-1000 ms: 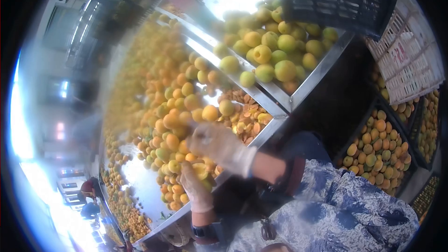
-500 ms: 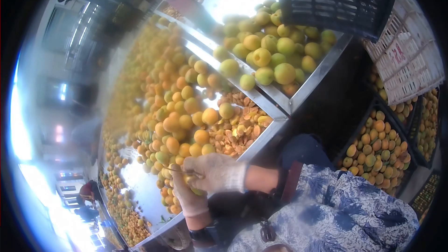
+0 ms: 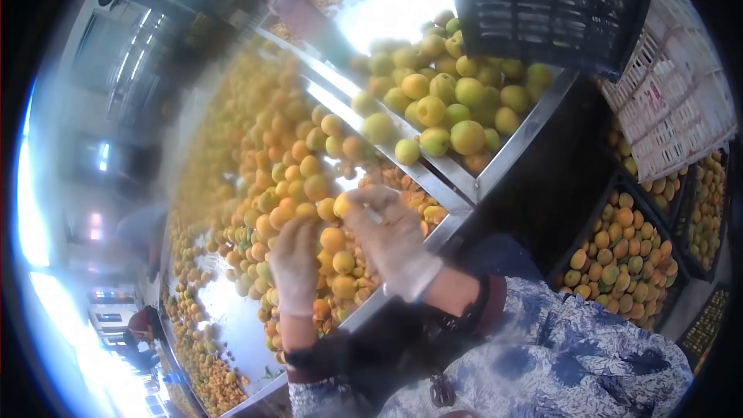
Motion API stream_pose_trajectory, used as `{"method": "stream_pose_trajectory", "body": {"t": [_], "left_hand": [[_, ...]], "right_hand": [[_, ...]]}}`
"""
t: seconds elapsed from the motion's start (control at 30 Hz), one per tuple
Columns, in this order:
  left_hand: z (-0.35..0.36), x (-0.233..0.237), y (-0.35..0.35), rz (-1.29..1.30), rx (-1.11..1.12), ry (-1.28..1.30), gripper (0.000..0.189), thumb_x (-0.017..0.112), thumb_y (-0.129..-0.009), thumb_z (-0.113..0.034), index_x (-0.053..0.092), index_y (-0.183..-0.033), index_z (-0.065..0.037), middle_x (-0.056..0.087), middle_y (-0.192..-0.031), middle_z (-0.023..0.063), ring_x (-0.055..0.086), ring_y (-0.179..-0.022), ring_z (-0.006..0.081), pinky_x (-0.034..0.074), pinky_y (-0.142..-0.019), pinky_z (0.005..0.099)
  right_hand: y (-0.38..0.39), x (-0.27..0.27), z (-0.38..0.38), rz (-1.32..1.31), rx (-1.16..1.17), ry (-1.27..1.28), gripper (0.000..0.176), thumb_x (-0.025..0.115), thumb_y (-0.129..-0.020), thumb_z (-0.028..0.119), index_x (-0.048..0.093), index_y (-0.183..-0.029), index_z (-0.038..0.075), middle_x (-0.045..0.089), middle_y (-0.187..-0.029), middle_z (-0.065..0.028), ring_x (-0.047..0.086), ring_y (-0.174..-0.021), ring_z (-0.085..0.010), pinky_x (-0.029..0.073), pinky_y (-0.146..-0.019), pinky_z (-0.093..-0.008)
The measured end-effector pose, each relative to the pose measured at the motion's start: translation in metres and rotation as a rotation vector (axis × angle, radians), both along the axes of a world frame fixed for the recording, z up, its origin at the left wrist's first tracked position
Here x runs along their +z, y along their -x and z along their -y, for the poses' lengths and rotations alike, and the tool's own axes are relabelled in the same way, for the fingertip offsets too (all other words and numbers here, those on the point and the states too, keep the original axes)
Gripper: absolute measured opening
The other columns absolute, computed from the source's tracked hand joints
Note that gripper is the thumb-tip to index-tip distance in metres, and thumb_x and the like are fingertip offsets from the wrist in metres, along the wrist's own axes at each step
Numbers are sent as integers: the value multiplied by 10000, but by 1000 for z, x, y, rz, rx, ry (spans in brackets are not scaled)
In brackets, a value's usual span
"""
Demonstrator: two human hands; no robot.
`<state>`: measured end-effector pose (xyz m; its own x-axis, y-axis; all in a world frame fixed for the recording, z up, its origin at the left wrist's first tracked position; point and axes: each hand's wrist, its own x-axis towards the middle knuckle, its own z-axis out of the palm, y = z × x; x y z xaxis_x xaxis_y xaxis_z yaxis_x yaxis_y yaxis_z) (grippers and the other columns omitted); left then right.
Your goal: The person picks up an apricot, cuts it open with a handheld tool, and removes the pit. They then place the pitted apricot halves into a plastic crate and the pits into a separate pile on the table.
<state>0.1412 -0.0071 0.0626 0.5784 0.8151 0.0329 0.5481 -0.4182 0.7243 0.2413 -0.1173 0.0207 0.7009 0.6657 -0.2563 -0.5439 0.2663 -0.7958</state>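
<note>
My left hand (image 3: 296,263), in a pale glove, is over the front of the orange and yellow fruit pile (image 3: 286,178). Its fingers are smeared, and whether it holds anything is unclear. My right hand (image 3: 391,240), also gloved, reaches over the pile of halved fruit (image 3: 414,193) with its fingers apart. Its fingertips are at a yellow-orange whole fruit (image 3: 341,205), touching or nearly touching it. Several more whole fruits (image 3: 333,240) lie between the two hands. No tool can be made out in either hand.
A metal rim (image 3: 453,220) edges the table. Beyond the divider are greener fruits (image 3: 468,137), with a black crate (image 3: 553,8) above them. At the right stand a white crate (image 3: 665,101) and a fruit-filled crate (image 3: 619,255). A person (image 3: 142,325) is far off at the lower left.
My hands, together around a small thin tool before, have parted. My right hand has moved up and forward to the fruit; my left hand has risen slightly, and the tool no longer shows.
</note>
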Motion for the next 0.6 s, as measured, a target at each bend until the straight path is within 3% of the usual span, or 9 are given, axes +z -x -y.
{"method": "stream_pose_trajectory", "body": {"t": [0.03,0.07,0.13,0.17,0.23,0.3,0.4,0.43,0.6], "left_hand": [[-9,-17,-8,-26,-91,-19,262,651,-881,-142,651,-1097,6,675,-899,90,621,-766,133,502,-705,275],[3,-3,-30,-278,-201,-267,354,725,-813,-176,647,-1140,-67,668,-897,108,649,-778,196,511,-707,314],[4,-15,-51,-445,-386,-603,424,730,-767,-191,631,-1179,-214,645,-958,120,651,-825,293,523,-716,404],[0,-23,-59,-564,-460,-635,400,713,-762,-175,639,-1153,-217,642,-962,117,650,-832,298,528,-709,406],[-7,-35,-70,-685,-522,-662,378,695,-757,-158,648,-1127,-220,638,-965,114,649,-840,302,533,-703,407],[-10,-39,-75,-574,-615,-712,125,602,-747,-108,630,-861,-148,604,-881,108,644,-787,290,529,-610,401],[-18,-40,-75,-547,-679,-752,134,614,-735,-112,633,-866,-127,604,-867,111,644,-785,288,527,-598,386],[-23,-44,-72,-592,-665,-680,280,656,-731,-161,673,-1006,-209,637,-960,85,646,-830,287,535,-674,411],[-13,-42,-74,-652,-651,-669,197,652,-715,-145,662,-911,-152,641,-916,84,653,-835,277,534,-675,410]], "right_hand": [[-4,0,1,7,5,-2,214,617,-905,212,604,-1079,87,651,-865,-69,639,-743,-176,519,-699,-331],[-9,-1,3,-87,-28,-28,204,623,-900,182,609,-1075,78,636,-849,-48,601,-689,-136,495,-633,-293],[-18,-1,4,-268,-94,-77,189,635,-889,123,621,-1068,61,607,-818,-5,526,-580,-55,447,-502,-216],[-20,4,4,-310,-101,-105,169,622,-891,100,612,-1052,49,599,-791,-7,481,-491,-43,392,-405,-204],[-24,5,5,-328,-73,-119,165,617,-891,102,609,-1045,43,590,-756,-8,475,-455,-56,385,-380,-214],[-26,4,7,-358,-46,-132,161,613,-892,104,606,-1038,37,581,-721,-10,469,-419,-69,378,-355,-225],[-30,5,8,-368,0,-170,159,610,-895,119,603,-1028,30,548,-654,-10,461,-381,-86,372,-335,-235],[-31,6,8,-371,-11,-164,156,606,-896,124,601,-1021,29,536,-635,-10,455,-369,-90,364,-324,-240],[-32,6,8,-381,-46,-150,141,614,-898,136,601,-1002,42,524,-607,-12,440,-352,-99,343,-300,-250]]}}
